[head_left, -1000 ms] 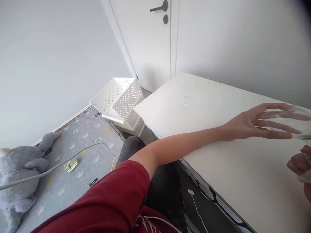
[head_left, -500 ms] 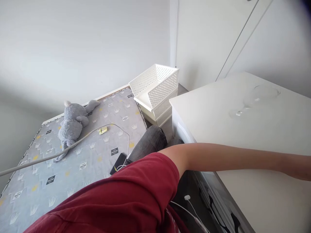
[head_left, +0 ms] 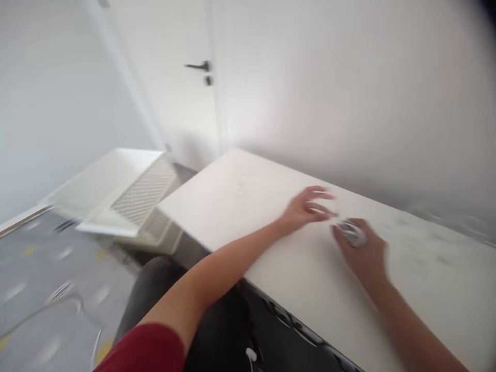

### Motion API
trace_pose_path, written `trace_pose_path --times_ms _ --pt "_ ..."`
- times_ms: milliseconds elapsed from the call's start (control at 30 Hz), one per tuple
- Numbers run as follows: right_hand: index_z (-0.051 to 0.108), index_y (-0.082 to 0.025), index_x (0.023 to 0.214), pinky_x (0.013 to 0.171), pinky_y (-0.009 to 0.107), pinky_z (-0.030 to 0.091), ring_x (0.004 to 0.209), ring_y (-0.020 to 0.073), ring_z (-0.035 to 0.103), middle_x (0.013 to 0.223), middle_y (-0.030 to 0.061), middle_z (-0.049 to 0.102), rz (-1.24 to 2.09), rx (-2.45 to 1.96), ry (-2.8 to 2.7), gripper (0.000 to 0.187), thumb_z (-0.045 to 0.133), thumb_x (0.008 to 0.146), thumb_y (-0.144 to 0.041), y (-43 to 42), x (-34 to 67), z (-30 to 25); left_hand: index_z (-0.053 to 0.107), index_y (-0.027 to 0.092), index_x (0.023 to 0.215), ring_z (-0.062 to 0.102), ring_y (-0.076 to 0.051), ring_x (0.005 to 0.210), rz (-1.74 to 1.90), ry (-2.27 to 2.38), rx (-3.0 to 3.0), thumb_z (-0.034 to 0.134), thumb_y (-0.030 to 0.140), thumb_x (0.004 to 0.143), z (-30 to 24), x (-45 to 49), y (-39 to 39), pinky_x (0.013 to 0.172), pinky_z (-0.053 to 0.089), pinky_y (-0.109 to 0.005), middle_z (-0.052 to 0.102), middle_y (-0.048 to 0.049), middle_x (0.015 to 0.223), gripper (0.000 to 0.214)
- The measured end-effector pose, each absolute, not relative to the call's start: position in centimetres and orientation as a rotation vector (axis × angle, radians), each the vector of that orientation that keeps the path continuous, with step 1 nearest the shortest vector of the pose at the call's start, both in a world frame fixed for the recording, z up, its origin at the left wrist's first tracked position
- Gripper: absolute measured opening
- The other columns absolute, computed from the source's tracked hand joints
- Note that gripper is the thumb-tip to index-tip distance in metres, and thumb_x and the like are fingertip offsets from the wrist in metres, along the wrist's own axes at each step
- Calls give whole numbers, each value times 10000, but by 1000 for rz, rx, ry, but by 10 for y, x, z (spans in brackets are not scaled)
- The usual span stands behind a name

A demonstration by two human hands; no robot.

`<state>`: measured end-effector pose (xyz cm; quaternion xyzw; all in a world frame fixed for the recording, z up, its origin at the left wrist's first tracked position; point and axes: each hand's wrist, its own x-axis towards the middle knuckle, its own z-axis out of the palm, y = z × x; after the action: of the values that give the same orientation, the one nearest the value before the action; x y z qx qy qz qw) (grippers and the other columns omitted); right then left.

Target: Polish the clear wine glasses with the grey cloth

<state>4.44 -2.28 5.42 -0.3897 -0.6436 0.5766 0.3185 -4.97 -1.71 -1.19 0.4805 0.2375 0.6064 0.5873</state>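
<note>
My right hand (head_left: 370,253) is closed round a small, round, whitish see-through thing (head_left: 352,233), held just over the white dresser top (head_left: 302,279). Motion blur hides exactly what it is. To its left, my left hand (head_left: 304,209) reaches over the same surface with curved fingers spread apart. Its fingertips point at the round thing from a short gap away, and a tiny dark speck shows near them, too blurred to name. Faint clear marks or flat transparent pieces (head_left: 241,189) lie on the dresser top beyond my left hand.
Left of the dresser stand stacked white perforated baskets (head_left: 143,194). A grey patterned mattress (head_left: 39,274) with a cable across it fills the lower left. A white door with a black handle (head_left: 201,66) is behind. Clear blurred objects (head_left: 461,222) lie along the wall at right.
The view has swung right, bringing both hands into sight over the dresser. The left arm, earlier stretched out past the right edge, is now bent, and the round thing shows in my right hand.
</note>
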Motion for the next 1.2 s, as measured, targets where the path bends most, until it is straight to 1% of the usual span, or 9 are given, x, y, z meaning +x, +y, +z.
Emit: trace_pose_path --times_ms 167,267,333,467,600,733,1000,1067,1200 --pt "638 -224 911 468 258 402 495 133 527 688 7 696 1306 -1278 -1582 651 755 778 -850 -44 133 45 621 320 1414 735 -242 1150 1346 569 1228 1000 419 729 -2 -61 -23 922 621 -396 650 -138 1493 789" --pt "660 -222 984 480 258 392 484 135 493 670 -5 681 1397 -1342 -1585 601 611 913 -817 -47 148 24 609 309 1470 733 -226 1127 1360 616 1245 966 465 771 2 -59 -27 922 608 -380 641 -139 1483 800" --pt "690 -224 1029 576 292 480 579 174 571 705 12 699 1189 -1402 -1658 482 550 996 -684 -43 153 15 598 307 1498 728 -209 1110 1411 667 1240 947 493 789 3 -59 -28 944 594 -371 635 -132 1488 812" --pt "735 -216 1017 973 413 565 1123 271 696 1253 127 752 432 -1294 -1886 199 565 915 -225 -36 163 11 591 345 1523 695 -182 1132 1534 881 1234 927 492 806 5 -61 -26 938 558 -319 625 -97 1504 805" --pt "766 -244 1220 840 320 561 978 179 723 1566 88 599 374 -1229 -2349 494 523 841 -42 -49 156 20 627 374 1507 658 -161 1105 1482 1056 1330 928 439 797 3 -59 -24 892 507 -280 631 -63 1491 774" --pt "559 -345 1609 752 313 531 941 196 718 1617 101 550 238 -1346 -2705 747 553 908 -88 -63 137 24 619 372 1523 665 -160 1066 1342 1058 1441 916 405 805 3 -55 -26 905 492 -295 654 -58 1455 778" --pt "711 -174 1335 818 363 530 1022 281 700 1231 145 750 117 -1570 -2759 436 471 982 -81 -61 132 27 521 348 1570 731 -219 1172 1189 873 1572 922 402 814 4 -50 -27 1054 501 -395 663 -115 1520 858" --pt "711 -167 1324 798 357 530 1037 286 710 1258 154 747 135 -1670 -2737 427 461 987 -85 -61 135 30 490 366 1584 707 -244 1279 1181 860 1591 919 414 826 3 -50 -27 1112 486 -420 612 -118 1602 873" --pt "521 -104 1596 870 383 557 1180 322 716 1524 253 630 148 -2000 -2604 586 434 1017 -104 -57 147 33 526 358 1513 683 -242 1292 1233 943 1550 844 488 896 3 -51 -27 1095 505 -414 579 -103 1624 706"
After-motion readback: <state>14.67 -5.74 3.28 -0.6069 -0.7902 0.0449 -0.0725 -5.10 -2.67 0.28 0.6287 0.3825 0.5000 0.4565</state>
